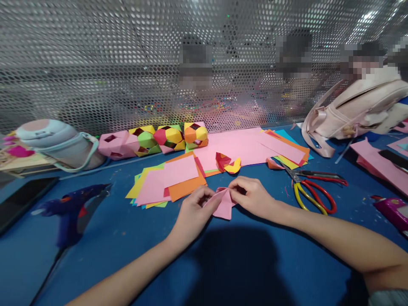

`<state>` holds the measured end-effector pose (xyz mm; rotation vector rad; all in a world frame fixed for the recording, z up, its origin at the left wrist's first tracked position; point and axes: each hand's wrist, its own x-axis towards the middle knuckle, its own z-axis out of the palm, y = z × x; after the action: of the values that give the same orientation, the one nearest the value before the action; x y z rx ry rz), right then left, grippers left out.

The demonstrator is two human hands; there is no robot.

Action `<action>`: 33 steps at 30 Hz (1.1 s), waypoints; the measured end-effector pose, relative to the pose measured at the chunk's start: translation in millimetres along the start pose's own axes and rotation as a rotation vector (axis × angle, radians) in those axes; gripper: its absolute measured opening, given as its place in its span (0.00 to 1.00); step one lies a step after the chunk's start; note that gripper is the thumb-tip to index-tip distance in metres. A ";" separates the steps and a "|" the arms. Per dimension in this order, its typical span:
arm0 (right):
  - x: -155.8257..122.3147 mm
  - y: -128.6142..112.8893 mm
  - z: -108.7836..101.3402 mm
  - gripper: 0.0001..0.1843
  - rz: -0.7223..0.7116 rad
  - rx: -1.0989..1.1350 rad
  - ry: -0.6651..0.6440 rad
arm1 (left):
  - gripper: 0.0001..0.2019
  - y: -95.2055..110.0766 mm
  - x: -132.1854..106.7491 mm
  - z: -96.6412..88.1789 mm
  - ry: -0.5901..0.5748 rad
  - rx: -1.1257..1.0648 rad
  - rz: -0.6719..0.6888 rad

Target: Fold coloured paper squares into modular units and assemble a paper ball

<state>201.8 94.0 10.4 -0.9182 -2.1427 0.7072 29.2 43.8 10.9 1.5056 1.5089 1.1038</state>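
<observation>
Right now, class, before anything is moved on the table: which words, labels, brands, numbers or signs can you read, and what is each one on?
No text can be read anywhere in the picture.
Bottle: small dark marks on its lid, too small to read.
Blue glue gun: too blurred to tell whether it bears any lettering.
Folded pink paper: no writing visible on the side that shows.
</observation>
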 end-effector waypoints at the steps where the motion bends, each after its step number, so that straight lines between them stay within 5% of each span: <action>1: -0.2 1.2 0.3 0.07 -0.018 -0.003 -0.006 | 0.10 -1.8 0.7 -0.3 0.014 0.017 0.046; 4: -0.7 5.5 0.2 0.08 -0.105 -0.059 -0.030 | 0.08 -7.0 2.1 -0.5 0.014 0.014 0.148; 10: -1.2 6.6 -2.2 0.11 -0.227 -0.091 -0.097 | 0.10 -9.0 0.9 1.7 -0.074 -0.050 0.059; 21: -2.5 0.4 -2.7 0.05 -0.024 -0.009 -0.075 | 0.10 -8.3 4.8 -1.1 0.031 -0.132 -0.042; 27: 0.9 1.8 -4.8 0.08 -0.062 0.038 -0.057 | 0.11 -7.3 6.4 0.6 0.055 -0.125 -0.140; 33: -1.0 -2.4 -1.8 0.10 -0.061 0.078 -0.062 | 0.14 -12.2 5.9 2.2 -0.017 -0.183 -0.096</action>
<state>202.8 92.1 12.8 -0.7960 -2.1714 0.7919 26.4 50.5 -0.8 1.3020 1.4126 1.1376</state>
